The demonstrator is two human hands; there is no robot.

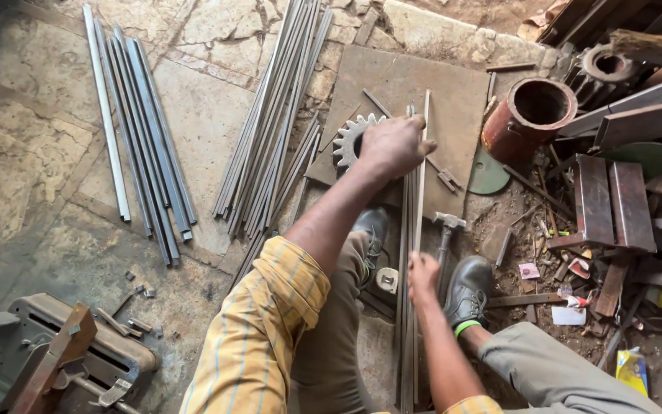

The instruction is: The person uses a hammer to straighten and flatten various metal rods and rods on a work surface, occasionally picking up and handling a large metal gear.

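Observation:
A bundle of thin metal rods (408, 230) runs lengthwise between my feet, over a flat steel plate (453, 100). My left hand (392, 144) is stretched forward and closed around the far part of the bundle, beside a toothed gear (349, 138). My right hand (423, 276) grips the rods nearer to me, close to my right shoe (467, 287). A hammer (446, 230) lies just right of the rods. A small tape measure (387, 280) sits by my left shoe (371, 230).
Two piles of long metal strips (143, 130) (273, 115) lie on the stone floor at left. A rusty pipe section (530, 115), a bigger gear (603, 73) and scrap steel crowd the right. A cut-off machine (70, 353) stands at the lower left.

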